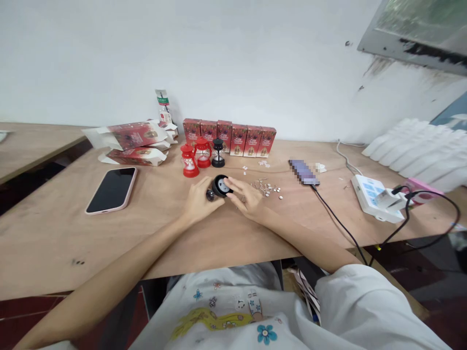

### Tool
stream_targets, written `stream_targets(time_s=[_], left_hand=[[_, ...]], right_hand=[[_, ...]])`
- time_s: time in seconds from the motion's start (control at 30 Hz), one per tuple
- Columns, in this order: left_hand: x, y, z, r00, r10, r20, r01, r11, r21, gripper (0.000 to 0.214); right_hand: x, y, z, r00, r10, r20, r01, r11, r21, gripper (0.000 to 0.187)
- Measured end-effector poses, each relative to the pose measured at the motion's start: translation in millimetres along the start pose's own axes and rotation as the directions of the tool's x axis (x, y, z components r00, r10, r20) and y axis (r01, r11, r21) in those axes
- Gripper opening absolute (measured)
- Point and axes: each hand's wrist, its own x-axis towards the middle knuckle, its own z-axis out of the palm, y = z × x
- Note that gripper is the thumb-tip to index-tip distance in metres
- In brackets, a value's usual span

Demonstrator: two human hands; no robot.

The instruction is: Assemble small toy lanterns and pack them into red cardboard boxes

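Note:
A small black lantern (pixel 215 191) lies tilted in my left hand (pixel 199 200), its round base turned up toward me. My left fingers are wrapped round its body. Over the base, the thumb and fingers of my right hand (pixel 247 197) touch the grey underside at its right edge; whether they pinch a small part there is hidden. Beyond my hands stand two red lanterns (pixel 189 163) and another black lantern (pixel 218 154). Just right of my right hand lie thin metal wire handles (pixel 260 184) and several small button cells (pixel 278 190).
Several red boxes (pixel 238 141) stand in a row near the wall. Flattened cartons (pixel 133 146) and a pink-cased phone (pixel 112 190) lie left. To the right are a charging phone (pixel 303 172), a white power strip (pixel 374 198) with cables, and stacked white pieces (pixel 408 150).

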Motion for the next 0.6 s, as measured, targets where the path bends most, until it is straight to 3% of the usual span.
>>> stream_targets(time_s=[0.3,0.47,0.53,0.6], left_hand=[[2.1,-1.9,-0.7,1.0,-0.023,-0.001,0.023,0.999,0.043,0.036],[6.7,-5.0,-1.9,0.988,-0.095,-0.118,0.096,0.995,0.0,0.035],[8.5,-7.8,-3.5,0.974,-0.165,-0.154,0.162,0.986,-0.036,0.038],[10.0,-11.0,-5.1,0.96,-0.221,-0.173,0.21,0.974,-0.08,0.039]], right_hand=[[3.7,0.2,-4.0,0.986,0.044,0.162,-0.056,0.996,0.071,0.049],[16.7,22.7,-27.0,0.964,0.238,0.118,-0.239,0.971,-0.002,0.042],[21.7,37.9,-39.2,0.897,0.299,0.326,-0.301,0.953,-0.046,0.037],[24.9,49.8,-47.4,0.718,0.328,0.614,-0.317,0.939,-0.131,0.033]])
